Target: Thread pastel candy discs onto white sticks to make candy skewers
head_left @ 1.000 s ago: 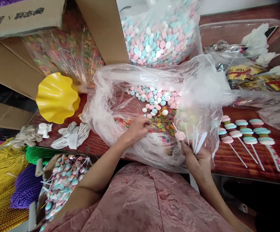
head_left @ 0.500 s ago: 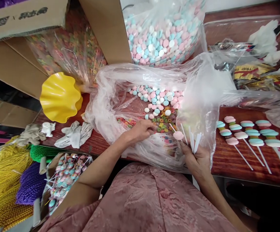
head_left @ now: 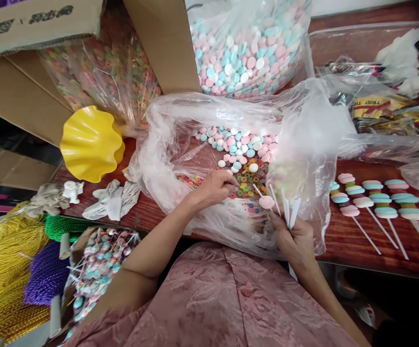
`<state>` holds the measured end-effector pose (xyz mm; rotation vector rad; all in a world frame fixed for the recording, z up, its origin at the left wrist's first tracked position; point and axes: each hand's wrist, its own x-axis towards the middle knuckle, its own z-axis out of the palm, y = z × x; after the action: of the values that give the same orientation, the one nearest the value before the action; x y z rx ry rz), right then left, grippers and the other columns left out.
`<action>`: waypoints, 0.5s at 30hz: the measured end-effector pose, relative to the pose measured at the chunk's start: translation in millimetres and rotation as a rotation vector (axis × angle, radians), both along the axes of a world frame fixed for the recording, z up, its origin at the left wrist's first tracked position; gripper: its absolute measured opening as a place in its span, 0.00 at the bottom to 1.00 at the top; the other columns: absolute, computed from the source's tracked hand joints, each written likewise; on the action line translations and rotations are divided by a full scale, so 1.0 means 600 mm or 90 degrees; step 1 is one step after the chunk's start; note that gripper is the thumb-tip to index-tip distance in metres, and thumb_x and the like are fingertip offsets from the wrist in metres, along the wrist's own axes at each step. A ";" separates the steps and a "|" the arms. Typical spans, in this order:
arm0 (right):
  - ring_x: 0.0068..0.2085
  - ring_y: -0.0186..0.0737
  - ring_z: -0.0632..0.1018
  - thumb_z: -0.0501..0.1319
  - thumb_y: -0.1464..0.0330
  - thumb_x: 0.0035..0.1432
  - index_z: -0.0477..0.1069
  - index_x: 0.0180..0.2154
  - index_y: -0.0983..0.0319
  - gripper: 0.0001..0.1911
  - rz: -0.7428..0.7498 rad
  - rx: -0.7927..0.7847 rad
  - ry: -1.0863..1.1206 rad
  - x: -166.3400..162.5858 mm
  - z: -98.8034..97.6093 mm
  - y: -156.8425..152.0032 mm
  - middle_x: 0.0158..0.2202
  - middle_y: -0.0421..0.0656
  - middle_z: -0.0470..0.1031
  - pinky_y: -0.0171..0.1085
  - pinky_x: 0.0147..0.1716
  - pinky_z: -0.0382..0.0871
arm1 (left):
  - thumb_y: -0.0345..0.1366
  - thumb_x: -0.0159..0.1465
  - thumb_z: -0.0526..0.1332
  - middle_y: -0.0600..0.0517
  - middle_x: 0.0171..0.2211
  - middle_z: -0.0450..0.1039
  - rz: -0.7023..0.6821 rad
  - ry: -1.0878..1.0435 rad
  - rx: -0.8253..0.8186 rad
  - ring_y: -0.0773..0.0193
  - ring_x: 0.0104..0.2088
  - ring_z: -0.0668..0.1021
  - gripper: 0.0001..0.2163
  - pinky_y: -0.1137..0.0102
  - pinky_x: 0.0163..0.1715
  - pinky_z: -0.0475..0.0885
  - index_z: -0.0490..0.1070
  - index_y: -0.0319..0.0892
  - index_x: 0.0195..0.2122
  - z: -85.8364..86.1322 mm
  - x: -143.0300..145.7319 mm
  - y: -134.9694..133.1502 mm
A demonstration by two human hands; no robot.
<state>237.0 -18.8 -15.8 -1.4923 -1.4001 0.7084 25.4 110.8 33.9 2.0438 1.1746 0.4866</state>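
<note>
My right hand [head_left: 293,239] grips a bunch of white sticks [head_left: 289,210]; one of them carries a pink candy disc [head_left: 266,202]. My left hand [head_left: 213,188] is curled, its fingertips pinching among the small coloured ring candies [head_left: 246,185] inside an open clear plastic bag [head_left: 180,144] on the wooden table. Pink, blue and white round candies [head_left: 241,144] lie farther back in the same bag. What the left fingers pinch is too small to make out.
Finished candy skewers [head_left: 371,200] lie on the table to the right. A big bag of pastel candies [head_left: 245,53] and a cardboard box [head_left: 24,77] stand behind. A yellow wavy bowl [head_left: 88,143], white gloves [head_left: 113,202], spools of cord [head_left: 10,270] at left.
The left hand has shifted slightly right and forward into the ring candies. The right hand holds the sticks nearly still. The camera view has drifted a little.
</note>
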 end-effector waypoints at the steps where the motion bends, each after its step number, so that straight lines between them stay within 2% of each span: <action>1: 0.34 0.41 0.79 0.62 0.62 0.65 0.81 0.50 0.58 0.15 -0.001 0.002 0.001 0.001 0.000 -0.001 0.33 0.41 0.80 0.40 0.40 0.74 | 0.24 0.59 0.57 0.50 0.33 0.80 -0.018 0.015 0.001 0.63 0.34 0.78 0.12 0.69 0.37 0.72 0.82 0.39 0.34 0.000 0.006 0.001; 4: 0.32 0.41 0.78 0.63 0.62 0.65 0.81 0.48 0.58 0.14 -0.010 0.005 0.004 0.003 -0.004 -0.003 0.31 0.40 0.79 0.39 0.38 0.74 | 0.24 0.59 0.57 0.47 0.35 0.78 -0.088 0.137 0.058 0.59 0.38 0.77 0.12 0.66 0.40 0.73 0.81 0.40 0.32 -0.006 0.028 -0.005; 7: 0.32 0.40 0.78 0.63 0.62 0.64 0.81 0.47 0.58 0.13 -0.020 -0.005 0.013 0.009 -0.011 -0.006 0.31 0.39 0.79 0.38 0.36 0.73 | 0.23 0.59 0.57 0.43 0.38 0.76 -0.101 0.269 0.147 0.53 0.44 0.75 0.12 0.61 0.44 0.73 0.80 0.40 0.32 -0.018 0.046 -0.026; 9: 0.33 0.41 0.78 0.63 0.62 0.64 0.81 0.47 0.59 0.13 -0.017 -0.010 0.020 0.013 -0.016 -0.008 0.32 0.40 0.80 0.39 0.37 0.74 | 0.23 0.60 0.57 0.42 0.39 0.76 -0.113 0.310 0.192 0.51 0.47 0.74 0.11 0.61 0.44 0.73 0.79 0.39 0.34 -0.026 0.052 -0.041; 12: 0.34 0.41 0.79 0.63 0.62 0.64 0.81 0.49 0.59 0.14 -0.012 -0.011 0.020 0.017 -0.017 -0.009 0.32 0.40 0.79 0.39 0.39 0.74 | 0.23 0.62 0.56 0.41 0.38 0.75 -0.154 0.311 0.225 0.51 0.48 0.73 0.11 0.61 0.45 0.73 0.78 0.38 0.34 -0.034 0.052 -0.053; 14: 0.34 0.42 0.79 0.63 0.62 0.65 0.80 0.49 0.59 0.15 -0.011 -0.011 0.011 0.016 -0.012 -0.009 0.32 0.40 0.79 0.40 0.40 0.74 | 0.23 0.62 0.57 0.42 0.38 0.75 -0.143 0.234 0.215 0.53 0.46 0.74 0.10 0.60 0.46 0.73 0.78 0.38 0.35 -0.036 0.047 -0.054; 15: 0.34 0.42 0.79 0.62 0.62 0.65 0.80 0.50 0.58 0.15 -0.011 -0.011 0.007 0.015 -0.008 -0.009 0.31 0.40 0.78 0.40 0.40 0.74 | 0.24 0.62 0.57 0.43 0.38 0.76 -0.111 0.161 0.194 0.55 0.45 0.75 0.10 0.60 0.46 0.74 0.78 0.38 0.37 -0.037 0.044 -0.052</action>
<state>245.7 -24.1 -20.6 -1.5093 -1.3742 0.7184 51.6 79.6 11.7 2.5050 1.1045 0.3458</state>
